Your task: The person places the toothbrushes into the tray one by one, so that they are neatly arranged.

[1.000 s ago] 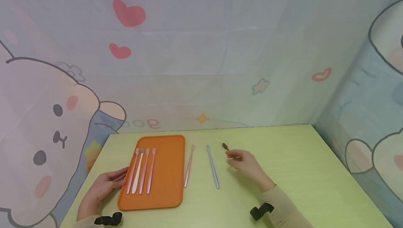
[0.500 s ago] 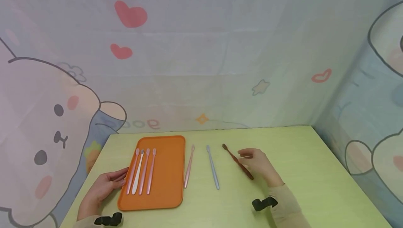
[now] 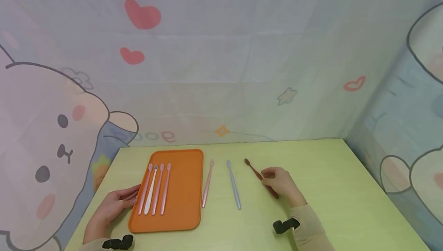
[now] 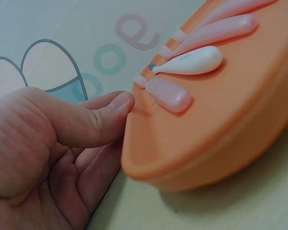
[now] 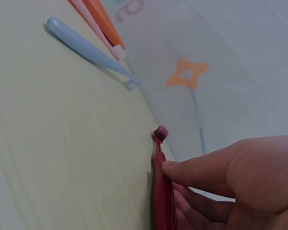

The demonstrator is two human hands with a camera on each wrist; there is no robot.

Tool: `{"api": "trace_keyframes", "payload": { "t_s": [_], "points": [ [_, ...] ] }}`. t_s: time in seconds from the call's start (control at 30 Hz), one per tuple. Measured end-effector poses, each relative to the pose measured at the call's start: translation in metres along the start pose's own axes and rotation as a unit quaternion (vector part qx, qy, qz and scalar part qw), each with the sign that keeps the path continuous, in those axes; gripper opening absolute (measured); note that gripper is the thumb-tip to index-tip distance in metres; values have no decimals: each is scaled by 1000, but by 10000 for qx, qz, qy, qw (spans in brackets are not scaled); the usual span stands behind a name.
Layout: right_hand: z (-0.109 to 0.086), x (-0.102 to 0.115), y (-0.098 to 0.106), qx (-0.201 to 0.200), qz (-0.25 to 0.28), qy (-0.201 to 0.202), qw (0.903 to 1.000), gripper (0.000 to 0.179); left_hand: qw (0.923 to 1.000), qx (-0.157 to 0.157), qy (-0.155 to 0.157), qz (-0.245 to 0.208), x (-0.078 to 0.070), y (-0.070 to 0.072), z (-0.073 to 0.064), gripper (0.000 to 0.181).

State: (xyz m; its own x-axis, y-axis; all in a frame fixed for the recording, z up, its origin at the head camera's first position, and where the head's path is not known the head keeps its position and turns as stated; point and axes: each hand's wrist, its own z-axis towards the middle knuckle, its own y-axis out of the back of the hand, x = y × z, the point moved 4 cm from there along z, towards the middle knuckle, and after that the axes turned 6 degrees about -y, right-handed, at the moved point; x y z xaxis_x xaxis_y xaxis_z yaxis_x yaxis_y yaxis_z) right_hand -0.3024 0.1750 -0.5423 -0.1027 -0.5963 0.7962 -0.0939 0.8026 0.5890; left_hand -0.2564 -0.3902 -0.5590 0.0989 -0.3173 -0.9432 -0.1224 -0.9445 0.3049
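My left hand [image 3: 112, 206] holds the near-left edge of an orange tray [image 3: 183, 189], thumb on the rim in the left wrist view. Several toothbrushes lie side by side at the tray's left: pink ones [image 3: 165, 193] and one white toothbrush [image 3: 150, 197]. My right hand [image 3: 282, 183] is at a reddish-brown toothbrush [image 3: 255, 172] on the table, slanting with its head up-left. In the right wrist view the thumb [image 5: 197, 170] meets the brush just below its neck, with the other fingers curled behind the handle.
Between tray and right hand, a pink toothbrush [image 3: 207, 185] and a light blue toothbrush [image 3: 233, 185] lie on the pale green table [image 3: 332, 189]. A printed cloth backdrop [image 3: 214, 70] rises behind the table's back edge.
My right hand comes off the brown toothbrush to the right, then returns left onto its handle. The brush stays about in place lately. My left hand and the tray stay nearly still.
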Motion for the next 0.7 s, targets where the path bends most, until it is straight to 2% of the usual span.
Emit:
{"api": "trace_keyframes", "payload": {
  "t_s": [0.3,0.7],
  "points": [
    [-8,3,-6,96,28,-89,9999,33,10000,2,-1,52,3,1,-1,61],
    [-5,6,-8,-16,-331,-40,9994,34,9997,-14,18,233,3,2,2,60]
  ]
}}
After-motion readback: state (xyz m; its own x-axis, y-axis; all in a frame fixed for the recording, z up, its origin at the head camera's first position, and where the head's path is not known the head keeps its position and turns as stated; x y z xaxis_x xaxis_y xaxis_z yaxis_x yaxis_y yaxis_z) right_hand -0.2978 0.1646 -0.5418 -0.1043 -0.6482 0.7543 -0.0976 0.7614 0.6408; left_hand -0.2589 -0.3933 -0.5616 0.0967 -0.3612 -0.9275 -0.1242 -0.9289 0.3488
